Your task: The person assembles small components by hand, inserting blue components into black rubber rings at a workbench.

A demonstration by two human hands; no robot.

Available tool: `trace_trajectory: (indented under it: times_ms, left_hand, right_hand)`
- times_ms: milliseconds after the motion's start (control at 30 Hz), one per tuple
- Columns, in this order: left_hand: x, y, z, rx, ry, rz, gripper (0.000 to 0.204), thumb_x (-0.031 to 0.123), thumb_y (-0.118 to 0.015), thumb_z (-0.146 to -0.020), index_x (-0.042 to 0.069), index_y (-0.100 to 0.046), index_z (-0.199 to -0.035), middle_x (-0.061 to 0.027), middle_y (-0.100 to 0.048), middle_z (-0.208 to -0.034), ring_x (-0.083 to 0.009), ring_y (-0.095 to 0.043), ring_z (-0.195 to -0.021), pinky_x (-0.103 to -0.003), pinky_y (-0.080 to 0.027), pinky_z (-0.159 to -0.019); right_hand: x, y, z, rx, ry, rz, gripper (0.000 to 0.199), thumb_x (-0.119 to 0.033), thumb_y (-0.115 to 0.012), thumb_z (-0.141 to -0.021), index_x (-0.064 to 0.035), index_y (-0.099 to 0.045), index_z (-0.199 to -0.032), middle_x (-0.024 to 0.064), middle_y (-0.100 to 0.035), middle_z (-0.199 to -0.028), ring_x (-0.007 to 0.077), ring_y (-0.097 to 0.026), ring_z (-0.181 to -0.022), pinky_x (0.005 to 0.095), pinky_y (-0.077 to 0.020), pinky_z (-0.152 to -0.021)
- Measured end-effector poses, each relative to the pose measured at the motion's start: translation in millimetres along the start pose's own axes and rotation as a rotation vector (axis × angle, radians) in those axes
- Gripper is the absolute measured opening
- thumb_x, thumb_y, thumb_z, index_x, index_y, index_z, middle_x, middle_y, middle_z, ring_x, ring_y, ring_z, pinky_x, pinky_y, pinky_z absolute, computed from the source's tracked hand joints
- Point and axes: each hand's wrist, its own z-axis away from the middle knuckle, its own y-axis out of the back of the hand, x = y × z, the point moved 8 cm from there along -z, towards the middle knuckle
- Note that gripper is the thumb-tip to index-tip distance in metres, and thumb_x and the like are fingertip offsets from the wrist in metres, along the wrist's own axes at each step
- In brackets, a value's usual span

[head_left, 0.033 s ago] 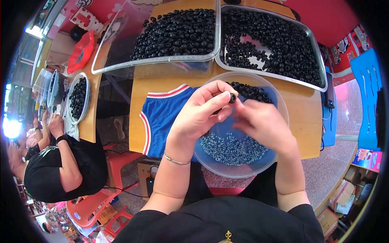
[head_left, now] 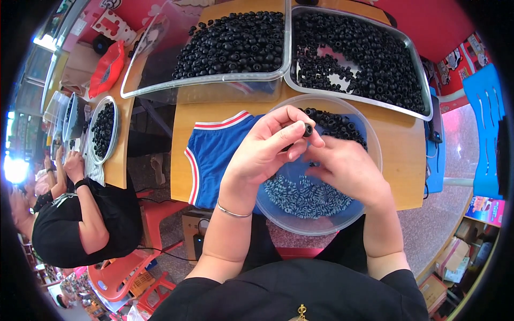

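Note:
My left hand [head_left: 267, 140] is closed in a pinch on a small black ring-shaped piece [head_left: 308, 130], its round hole showing beside the fingertips. More dark shape shows below the thumb, partly hidden by the fingers. Close beside it, my right hand [head_left: 350, 167] has its fingers bent toward the left hand; what they hold, if anything, is too small to make out. Both hands are above a round clear tub [head_left: 375, 187]. Black pieces [head_left: 340, 127] lie at its far side, and many small pale-and-dark striped bits [head_left: 310, 199] lie at its near side.
Behind the tub stand a clear bin [head_left: 235, 80] and a metal tray [head_left: 375, 99], both holding black pieces. Blue cloth with striped trim [head_left: 219, 144] lies left of the tub. Farther left, a person in black [head_left: 88, 224] sits near a white bowl [head_left: 114, 134] of black pieces.
My right hand has shifted slightly down, uncovering more black pieces at the tub's far side. The left hand stays in place with the black piece.

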Motion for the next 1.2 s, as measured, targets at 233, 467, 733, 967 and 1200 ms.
trace_trajectory:
  times_ms: [233,467,733,967,1200]
  left_hand:
    - [1.1,1.2,0.8,-0.082,-0.035,0.022,0.024,0.016,-0.054,-0.097,0.002,-0.06,-0.116,-0.0068,-0.063,-0.09,-0.0045,-0.045,-0.065,-0.017,-0.04,-0.061]
    - [1.0,8.5,0.6,0.052,-0.017,0.022,0.03,0.014,-0.054,-0.097,0.001,-0.058,-0.124,-0.007,-0.064,-0.094,-0.0051,-0.047,-0.068,-0.016,-0.042,-0.066]
    - [3.3,11.6,0.4,0.032,-0.033,0.011,0.028,0.009,-0.06,-0.093,0.0,-0.06,-0.119,-0.0096,-0.067,-0.095,-0.0037,-0.049,-0.067,-0.016,-0.042,-0.062]
    - [-3.1,6.6,0.8,0.012,-0.015,-0.135,0.023,0.011,-0.07,-0.085,0.001,-0.066,-0.105,-0.0029,-0.067,-0.085,-0.0015,-0.05,-0.065,-0.015,-0.038,-0.056]
    - [-4.1,7.8,1.9,0.028,-0.02,-0.201,0.022,0.01,-0.075,-0.08,0.001,-0.069,-0.099,0.0011,-0.065,-0.082,0.0001,-0.052,-0.067,-0.013,-0.038,-0.057]
  right_hand:
    - [4.0,-8.7,1.1,-0.076,-0.035,0.171,0.013,-0.007,-0.068,-0.074,-0.005,-0.062,-0.086,0.0112,-0.057,-0.079,0.0301,-0.063,-0.077,0.041,-0.0511,-0.066]
    - [-1.4,41.7,0.3,0.385,0.07,-0.148,0.016,0.002,-0.069,-0.072,-0.0026,-0.068,-0.088,0.0098,-0.062,-0.088,0.0245,-0.064,-0.077,0.0324,-0.0516,-0.068]
    - [4.4,55.6,8.4,0.623,0.022,-0.507,0.018,0.004,-0.074,-0.071,-0.0031,-0.07,-0.087,0.0095,-0.064,-0.086,0.018,-0.064,-0.075,0.0267,-0.0521,-0.063]
    - [-18.1,57.7,7.8,0.566,0.211,-0.28,0.021,-0.001,-0.08,-0.067,-0.0031,-0.069,-0.085,0.0077,-0.066,-0.081,0.0156,-0.064,-0.071,0.0253,-0.0524,-0.061]
    - [-21.0,59.0,9.4,0.585,0.224,-0.254,0.022,-0.005,-0.082,-0.065,-0.0037,-0.069,-0.082,0.0071,-0.066,-0.078,0.016,-0.064,-0.07,0.025,-0.0519,-0.059]
